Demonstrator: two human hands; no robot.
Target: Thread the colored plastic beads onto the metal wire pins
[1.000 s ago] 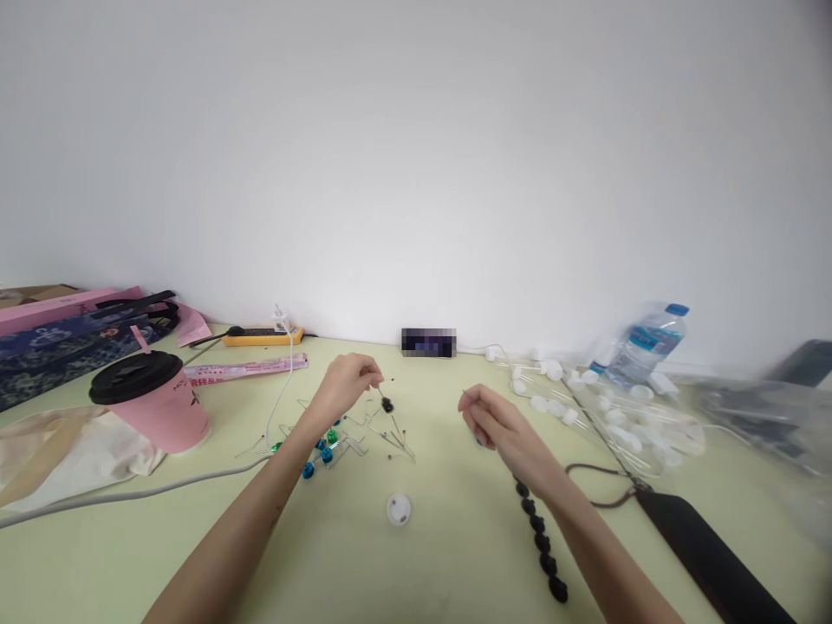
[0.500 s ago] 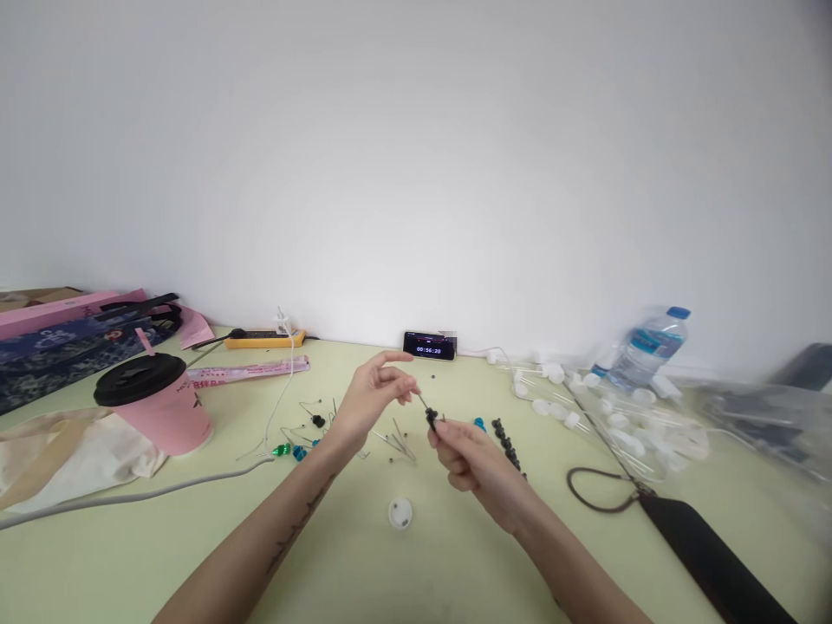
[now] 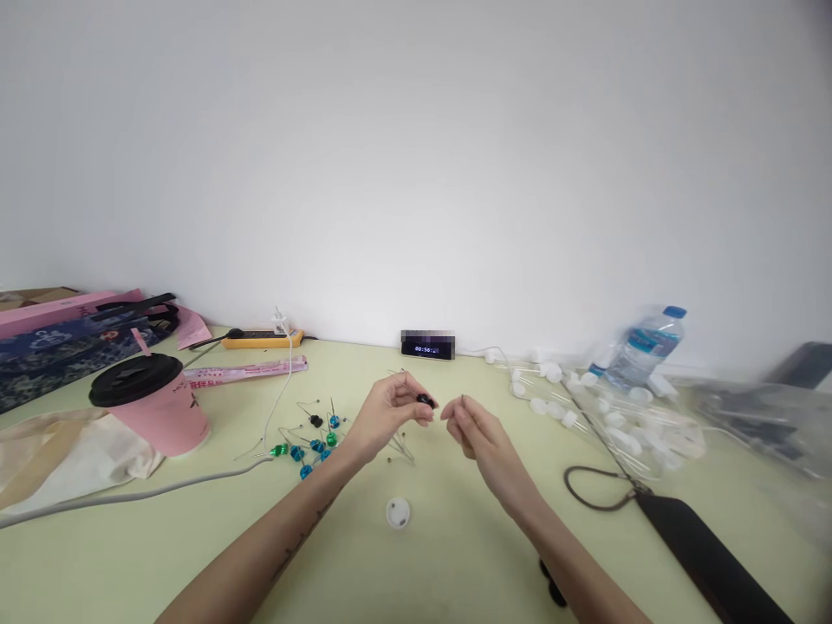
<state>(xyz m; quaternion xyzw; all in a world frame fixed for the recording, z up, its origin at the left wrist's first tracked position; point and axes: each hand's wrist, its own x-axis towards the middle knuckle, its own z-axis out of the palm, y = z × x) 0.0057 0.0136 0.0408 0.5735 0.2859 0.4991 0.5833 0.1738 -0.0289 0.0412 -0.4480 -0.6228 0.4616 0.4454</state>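
My left hand [image 3: 388, 418] is raised over the pale green table [image 3: 416, 555] and pinches a small black bead [image 3: 425, 400] between thumb and fingers. A short gap separates it from my right hand [image 3: 473, 428], whose fingers are closed on a thin pin or wire end [image 3: 462, 399]. Several blue, green and black beads on wire pins [image 3: 312, 444] lie on the table left of my left hand. A few black beads of a string [image 3: 552, 586] show beside my right forearm. A small white cap [image 3: 398, 511] lies below the hands.
A pink cup with a black lid [image 3: 154, 400] stands at the left beside a cloth bag [image 3: 65, 455] and a grey cable [image 3: 130, 494]. A phone timer [image 3: 427, 345] leans at the wall. White-capped tubes [image 3: 585, 399], a water bottle [image 3: 640, 347] and a black pouch [image 3: 708, 546] lie right.
The two hands drew together in the middle, then parted slightly. The black bead moved from the pin tip into my left fingertips. The bead string dropped lower beside my right forearm.
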